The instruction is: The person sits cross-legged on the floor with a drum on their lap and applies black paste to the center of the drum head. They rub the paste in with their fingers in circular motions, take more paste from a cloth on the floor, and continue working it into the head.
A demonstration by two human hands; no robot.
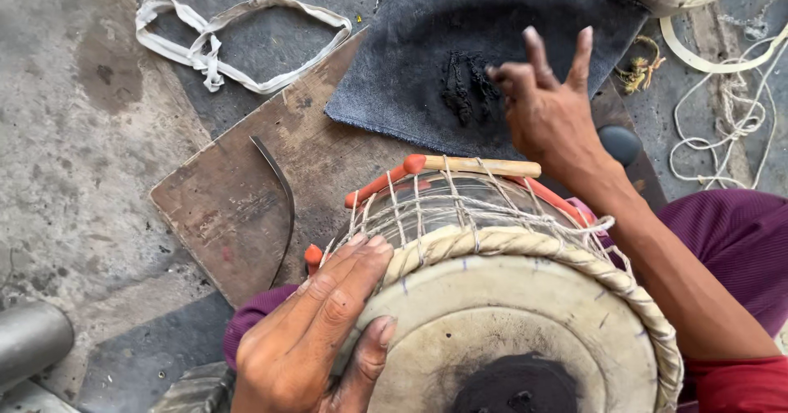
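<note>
Wooden board (246, 191) edge (floor beyond); left hand (316, 331) grips drum (509, 314).

left hand (316, 339) grips drum (509, 323) | right hand (546, 105) over dark cloth (460, 43)

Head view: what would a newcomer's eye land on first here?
The drum fills the lower middle: a pale skin head with a black centre patch, a braided rim and cord lacing over orange-tipped wooden pegs. The left hand grips its near-left edge. The right hand hangs above, fingers spread over a lump of black paste on a dark cloth.
</note>
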